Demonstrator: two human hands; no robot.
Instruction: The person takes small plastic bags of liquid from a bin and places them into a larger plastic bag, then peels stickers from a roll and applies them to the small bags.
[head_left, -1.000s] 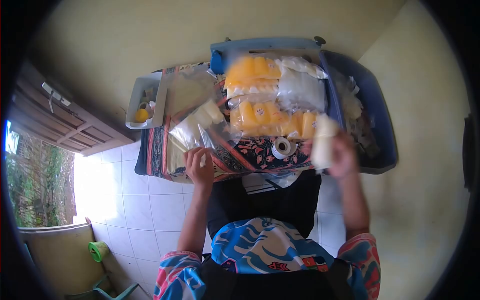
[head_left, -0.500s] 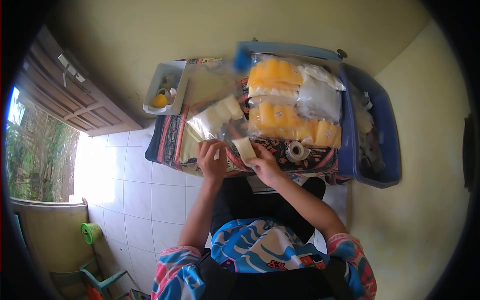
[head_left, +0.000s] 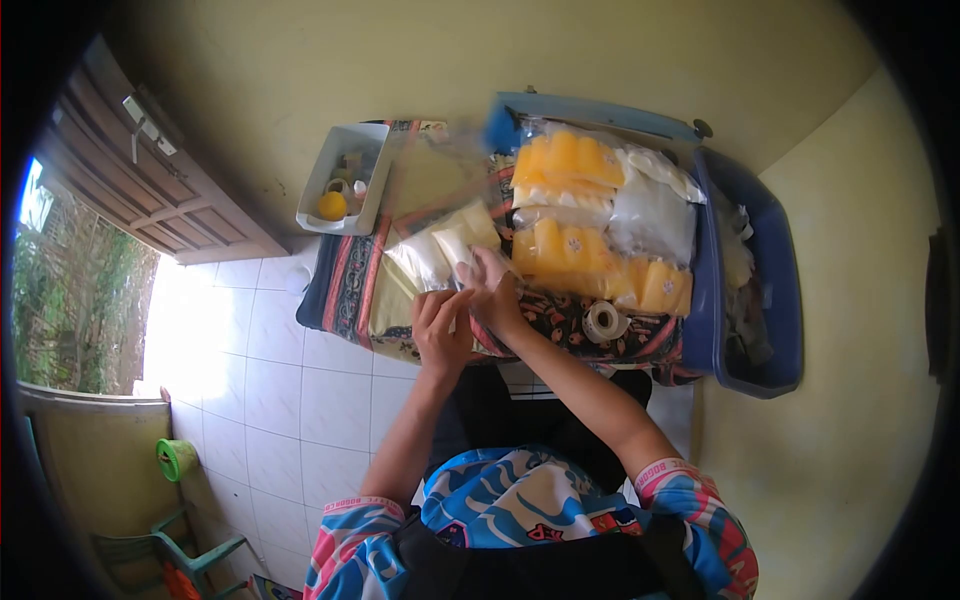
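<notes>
My left hand (head_left: 441,322) grips the open edge of a clear plastic bag (head_left: 425,255) that lies on the patterned tablecloth (head_left: 345,275) and holds pale rectangular packets. My right hand (head_left: 494,291) reaches into the bag's mouth, its fingers closed on one pale packet (head_left: 455,246) among the others. Both hands are close together at the table's front edge. To the right of them lie bags of yellow packets (head_left: 590,255).
A roll of tape (head_left: 603,320) lies right of my right hand. A white tray (head_left: 340,180) with small items stands at the back left. A blue tub (head_left: 755,300) sits at the right. A wooden door (head_left: 150,180) and tiled floor are left.
My right hand brought a pale packet from the blue tub on the right to the clear bag and pushed it in. My left hand stayed on the bag's edge.
</notes>
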